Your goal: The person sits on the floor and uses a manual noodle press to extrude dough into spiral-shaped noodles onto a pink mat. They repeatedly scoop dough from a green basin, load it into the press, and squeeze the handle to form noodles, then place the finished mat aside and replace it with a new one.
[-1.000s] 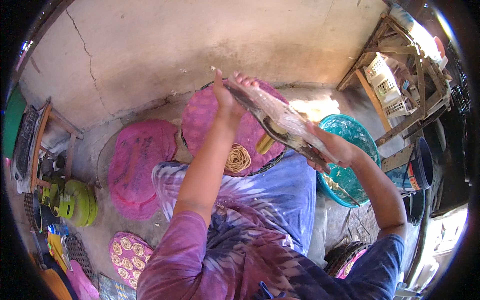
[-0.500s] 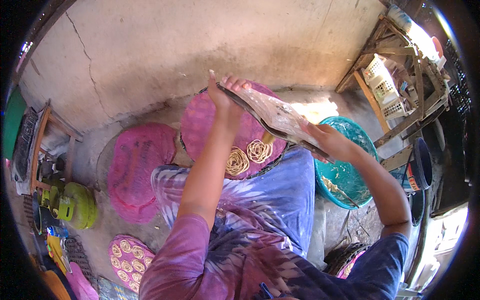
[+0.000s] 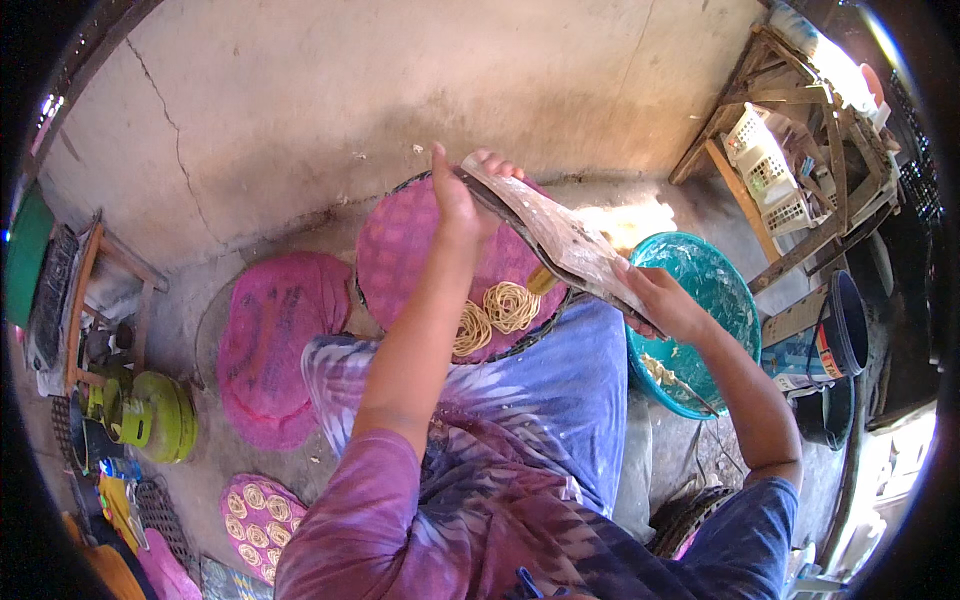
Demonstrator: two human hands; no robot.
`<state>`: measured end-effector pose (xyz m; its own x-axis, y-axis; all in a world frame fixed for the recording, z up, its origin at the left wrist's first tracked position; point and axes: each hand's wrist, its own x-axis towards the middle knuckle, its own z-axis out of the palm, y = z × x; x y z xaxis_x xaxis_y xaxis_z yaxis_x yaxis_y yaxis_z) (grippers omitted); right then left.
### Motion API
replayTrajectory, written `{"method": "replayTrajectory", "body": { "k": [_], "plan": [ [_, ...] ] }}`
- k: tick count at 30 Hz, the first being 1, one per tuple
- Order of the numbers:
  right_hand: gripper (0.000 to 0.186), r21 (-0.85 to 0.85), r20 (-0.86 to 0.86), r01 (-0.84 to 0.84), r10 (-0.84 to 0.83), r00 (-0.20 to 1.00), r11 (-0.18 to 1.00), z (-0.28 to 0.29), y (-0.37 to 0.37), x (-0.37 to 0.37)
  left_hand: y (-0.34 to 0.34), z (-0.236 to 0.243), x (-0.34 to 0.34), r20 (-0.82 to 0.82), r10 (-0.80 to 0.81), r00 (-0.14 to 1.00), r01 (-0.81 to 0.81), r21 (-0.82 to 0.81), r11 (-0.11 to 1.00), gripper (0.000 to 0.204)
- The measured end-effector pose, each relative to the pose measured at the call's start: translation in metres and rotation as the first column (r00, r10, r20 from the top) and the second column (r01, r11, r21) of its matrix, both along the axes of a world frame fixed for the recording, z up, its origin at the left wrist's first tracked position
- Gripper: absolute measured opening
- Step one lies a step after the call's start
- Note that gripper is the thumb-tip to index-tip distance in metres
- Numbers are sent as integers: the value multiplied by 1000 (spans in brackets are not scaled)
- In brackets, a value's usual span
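Note:
Both hands hold a long, pale, flour-dusted wooden dough press (image 3: 560, 225) slanting over a round tray. My left hand (image 3: 465, 205) is at its far left end, fingers curled over the far edge and thumb sticking up. My right hand (image 3: 668, 302) is wrapped round the near right end, thumb on top. A brass-coloured cylinder (image 3: 541, 280) shows below the press's middle. Beneath lies the tray, covered in pink cloth (image 3: 405, 240), bearing two coiled nests of dough strands. The right nest (image 3: 511, 306) is close under the cylinder; my left forearm partly hides the left nest (image 3: 472, 328).
A teal basin (image 3: 692, 255) with dough remnants stands at the right. Left are a pink-covered round (image 3: 270, 350) and a green gas cylinder (image 3: 165, 415). More nests fill a pink tray (image 3: 250, 480) at lower left. Wooden shelving with a white basket (image 3: 762, 165) stands far right.
The far end of the press has shifted a little right, my left hand with it. My right hand has moved slightly nearer. The tray appears slightly farther left in view.

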<state>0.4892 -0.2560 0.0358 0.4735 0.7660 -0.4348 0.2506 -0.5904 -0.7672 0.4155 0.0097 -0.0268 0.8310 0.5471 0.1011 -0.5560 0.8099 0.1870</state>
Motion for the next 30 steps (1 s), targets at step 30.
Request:
{"method": "replayTrajectory", "body": {
  "k": [30],
  "plan": [
    [78,529,-623,482,-65,779,699,-153,-85,-18,-65,-30,-143,220,738,638,515,592,-621,26]
  ]
}}
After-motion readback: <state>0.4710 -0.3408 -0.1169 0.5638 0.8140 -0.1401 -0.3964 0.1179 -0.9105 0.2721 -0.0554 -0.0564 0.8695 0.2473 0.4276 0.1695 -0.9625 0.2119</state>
